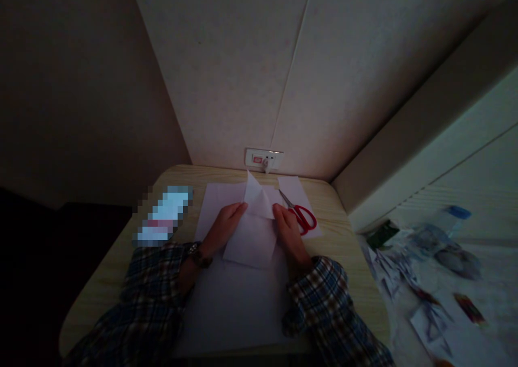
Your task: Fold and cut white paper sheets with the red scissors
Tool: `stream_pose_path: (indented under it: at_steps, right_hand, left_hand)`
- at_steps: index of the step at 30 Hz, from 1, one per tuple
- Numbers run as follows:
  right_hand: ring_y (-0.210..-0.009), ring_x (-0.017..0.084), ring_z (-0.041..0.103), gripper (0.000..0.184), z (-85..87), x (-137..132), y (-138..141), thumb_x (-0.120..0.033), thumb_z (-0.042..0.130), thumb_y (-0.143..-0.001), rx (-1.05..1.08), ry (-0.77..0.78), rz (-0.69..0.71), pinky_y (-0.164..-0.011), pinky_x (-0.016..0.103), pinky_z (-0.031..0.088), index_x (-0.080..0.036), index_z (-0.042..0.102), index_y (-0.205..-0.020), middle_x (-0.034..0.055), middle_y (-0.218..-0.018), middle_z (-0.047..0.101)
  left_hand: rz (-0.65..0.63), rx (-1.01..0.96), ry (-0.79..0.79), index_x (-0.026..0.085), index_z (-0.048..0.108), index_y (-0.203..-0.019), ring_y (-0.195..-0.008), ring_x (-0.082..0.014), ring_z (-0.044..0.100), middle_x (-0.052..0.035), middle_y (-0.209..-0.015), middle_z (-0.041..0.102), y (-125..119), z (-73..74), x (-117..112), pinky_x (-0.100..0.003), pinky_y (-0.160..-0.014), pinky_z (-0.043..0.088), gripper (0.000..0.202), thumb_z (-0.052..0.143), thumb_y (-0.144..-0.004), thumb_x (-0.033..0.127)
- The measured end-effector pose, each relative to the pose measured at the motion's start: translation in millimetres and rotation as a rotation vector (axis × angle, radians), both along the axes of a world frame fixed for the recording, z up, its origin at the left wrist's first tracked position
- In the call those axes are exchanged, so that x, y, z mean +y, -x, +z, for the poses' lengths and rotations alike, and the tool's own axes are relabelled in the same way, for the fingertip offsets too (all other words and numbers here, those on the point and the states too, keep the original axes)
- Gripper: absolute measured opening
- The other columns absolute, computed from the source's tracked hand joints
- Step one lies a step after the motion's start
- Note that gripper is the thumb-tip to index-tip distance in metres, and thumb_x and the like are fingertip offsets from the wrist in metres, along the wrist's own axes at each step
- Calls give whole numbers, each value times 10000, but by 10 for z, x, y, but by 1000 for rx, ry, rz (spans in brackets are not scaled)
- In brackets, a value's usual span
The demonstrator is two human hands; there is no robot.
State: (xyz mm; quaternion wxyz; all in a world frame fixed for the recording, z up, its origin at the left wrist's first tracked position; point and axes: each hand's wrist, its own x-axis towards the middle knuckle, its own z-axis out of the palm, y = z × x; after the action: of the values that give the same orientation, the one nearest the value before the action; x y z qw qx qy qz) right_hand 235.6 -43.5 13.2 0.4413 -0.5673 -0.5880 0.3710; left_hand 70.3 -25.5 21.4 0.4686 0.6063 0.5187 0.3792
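Observation:
A partly folded sheet of white paper (251,240) is held up between my two hands, its upper part bent to a point. My left hand (225,225) pinches its left edge between thumb and fingers. On the opposite side, my right hand (288,231) grips the right edge the same way. Beneath lies larger white paper (230,302), flat on the table. Red-handled scissors (303,216) rest just beyond my right hand, blades pointing up and left, on another white paper piece (289,183).
A lit, blurred-out phone (164,216) lies on the left of the wooden table (352,291). A wall socket (264,159) with something plugged in sits behind the table. To the lower right are a plastic bottle (437,235) and scattered papers (435,329).

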Motion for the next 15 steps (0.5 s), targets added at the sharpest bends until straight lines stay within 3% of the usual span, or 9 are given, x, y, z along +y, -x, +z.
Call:
stream_pose_path:
  at_steps: [7, 15]
  right_hand:
    - [-530, 149, 446, 362, -42, 12, 4, -383, 291, -904, -231, -127, -22, -520, 275, 317, -222, 423, -608, -11, -555, 476]
    - [-528, 164, 495, 394, -79, 29, -17, -392, 291, -901, -299, -138, -82, -535, 276, 336, -214, 509, -625, 25, -580, 573]
  left_hand:
    - [-22, 11, -38, 167, 510, -642, -642, -168, 508, 2, -628, 547, -11, -2, -8, -267, -596, 408, 390, 398, -811, 500]
    - [-107, 36, -9, 133, 617, -901, -819, -242, 595, -57, -887, 676, -24, -34, -13, -317, -697, 465, 413, 599, -686, 485]
